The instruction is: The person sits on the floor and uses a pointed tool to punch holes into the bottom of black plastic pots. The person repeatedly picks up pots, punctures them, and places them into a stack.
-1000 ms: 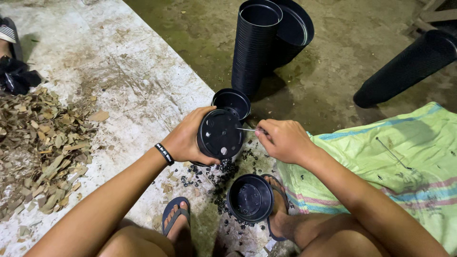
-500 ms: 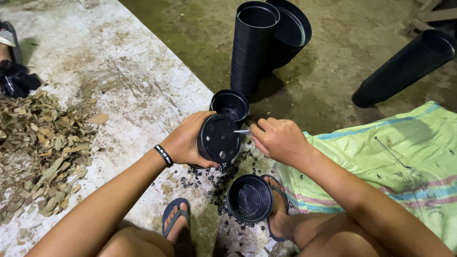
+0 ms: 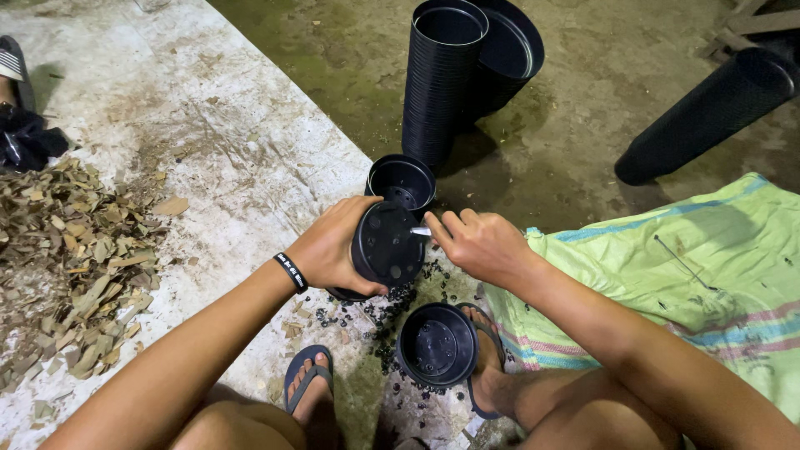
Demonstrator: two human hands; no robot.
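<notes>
My left hand (image 3: 333, 246) grips a small black plastic pot (image 3: 385, 248) turned on its side, its holed bottom facing me. My right hand (image 3: 477, 243) pinches a thin metal tool (image 3: 420, 231) with its tip against the pot's bottom. A black band sits on my left wrist. Small black plastic bits (image 3: 385, 307) lie scattered on the ground under the pot. An open black pot (image 3: 437, 345) stands between my feet, and another one (image 3: 402, 183) stands just behind the held pot.
A tall stack of black pots (image 3: 440, 79) stands at the back with a second stack (image 3: 510, 52) leaning behind it; a third (image 3: 708, 112) lies at the right. A green woven sack (image 3: 675, 267) covers the right. Dry wood chips (image 3: 58, 258) are piled at the left.
My hands and the held pot have stayed nearly in place; the right hand has shifted only slightly against the pot's bottom.
</notes>
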